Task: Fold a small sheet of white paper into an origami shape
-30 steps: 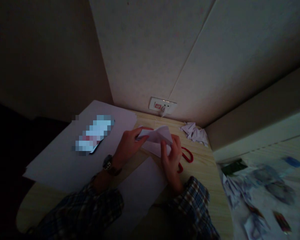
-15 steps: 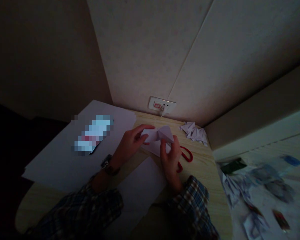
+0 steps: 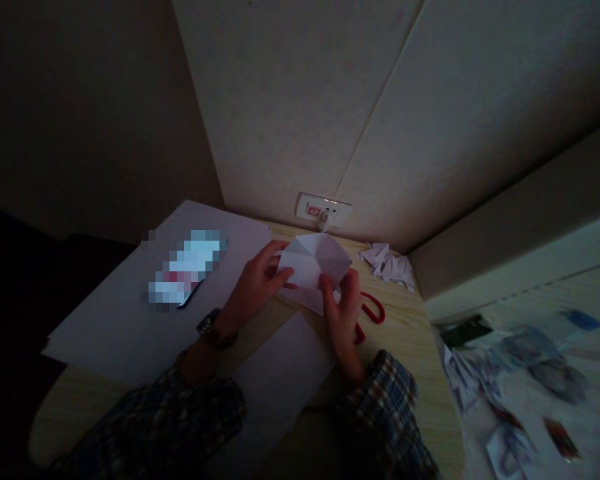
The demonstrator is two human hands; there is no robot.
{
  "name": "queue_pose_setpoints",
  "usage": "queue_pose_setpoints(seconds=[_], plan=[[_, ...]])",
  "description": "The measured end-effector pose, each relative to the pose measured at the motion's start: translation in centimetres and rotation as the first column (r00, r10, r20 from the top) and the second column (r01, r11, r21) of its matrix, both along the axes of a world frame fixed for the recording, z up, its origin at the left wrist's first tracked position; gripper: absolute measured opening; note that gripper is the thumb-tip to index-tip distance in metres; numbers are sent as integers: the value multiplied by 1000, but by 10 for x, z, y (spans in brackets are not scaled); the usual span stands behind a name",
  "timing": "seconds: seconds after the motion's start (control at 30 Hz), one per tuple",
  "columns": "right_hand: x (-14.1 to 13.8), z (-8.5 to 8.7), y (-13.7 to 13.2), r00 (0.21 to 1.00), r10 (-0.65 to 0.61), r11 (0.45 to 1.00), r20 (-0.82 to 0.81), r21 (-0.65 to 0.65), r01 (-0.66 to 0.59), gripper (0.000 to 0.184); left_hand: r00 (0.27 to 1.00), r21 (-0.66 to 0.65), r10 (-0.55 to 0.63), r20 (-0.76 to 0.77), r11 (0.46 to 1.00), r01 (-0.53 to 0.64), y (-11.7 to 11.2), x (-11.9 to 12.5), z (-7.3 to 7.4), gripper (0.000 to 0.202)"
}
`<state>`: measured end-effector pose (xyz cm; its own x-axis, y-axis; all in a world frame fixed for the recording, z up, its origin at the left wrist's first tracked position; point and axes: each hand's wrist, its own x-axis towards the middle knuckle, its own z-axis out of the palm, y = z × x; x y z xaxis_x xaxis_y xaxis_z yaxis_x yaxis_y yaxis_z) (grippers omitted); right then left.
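Note:
Between my hands is a creased sheet of white paper (image 3: 314,259), spread partly open with fold lines meeting near its middle. My left hand (image 3: 261,280) pinches its left edge between thumb and fingers. On the opposite side my right hand (image 3: 344,303) grips the lower right edge. Beneath the held sheet, another piece of white paper (image 3: 307,300) shows in part. Red-handled scissors (image 3: 375,308) lie just right of my right hand, their blades hidden. A loose white sheet (image 3: 285,373) rests on the table nearer to me, between my forearms.
A stack of white paper (image 3: 115,333) covers the table's left side, with a lit, blurred-out phone (image 3: 187,270) on it. Several folded paper pieces (image 3: 387,265) sit at the back right. A wall socket (image 3: 324,210) is behind. Paper scraps and a plastic bottle (image 3: 545,343) lie right of the table (image 3: 410,347).
The paper in my hands has been opened out: its raised right flap now spreads wider and flatter, showing the crossing creases. Both hands stay at nearly the same place.

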<state>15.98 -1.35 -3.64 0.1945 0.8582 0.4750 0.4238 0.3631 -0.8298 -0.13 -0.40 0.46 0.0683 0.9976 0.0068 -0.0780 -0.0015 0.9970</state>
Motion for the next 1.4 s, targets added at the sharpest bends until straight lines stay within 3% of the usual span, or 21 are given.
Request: queue_pose_setpoints(seconds=[0.2,0.43,0.63,0.83,1.1,1.4], plan=[[1,-3,0,994,48,999,-101,-4,-48,13,999,45,34,-12,998,-33,0,1,0,33],[-1,2,0,986,148,987,-73,68,-143,13,999,114,47,-7,992,-46,1,-1,-5,24],[2,5,2,986,164,967,25,194,-165,17,991,138,-113,74,985,102,1,-3,-4,21],[3,7,0,986,163,965,41,200,-168,23,968,104,-186,165,980,171,2,-5,0,23],[2,9,-1,982,179,967,53,173,-186,20,976,2,-152,156,988,154,2,-4,6,24],[2,11,-5,957,274,952,91,114,-284,24,999,-13,-42,16,999,42,8,-5,-5,32]])
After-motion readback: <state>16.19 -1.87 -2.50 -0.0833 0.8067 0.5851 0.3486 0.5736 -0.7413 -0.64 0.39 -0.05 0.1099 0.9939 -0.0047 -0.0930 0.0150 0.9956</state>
